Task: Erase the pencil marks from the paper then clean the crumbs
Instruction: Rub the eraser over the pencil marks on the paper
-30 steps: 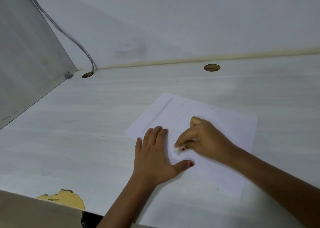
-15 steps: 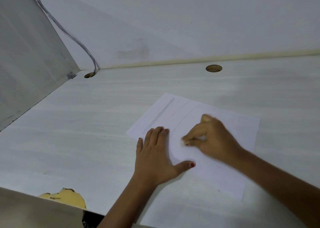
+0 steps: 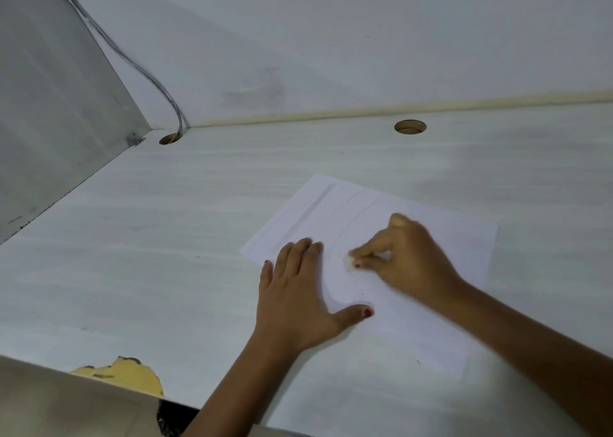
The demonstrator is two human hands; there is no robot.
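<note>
The paper (image 3: 431,237) is pressed flat on the desk (image 3: 166,254) by the left hand (image 3: 295,290), fingers straight. A white eraser (image 3: 348,263) is pinched by the right hand (image 3: 408,257) against the sheet.

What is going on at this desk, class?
A person is rubbing pencil marks off a sheet of paper on a white desk. The left hand lies flat on the paper's near-left part, pressing it down. The right hand pinches a small white eraser against the sheet. Faint grey lines show near the far-left edge, so the erasing is not finished.
</note>
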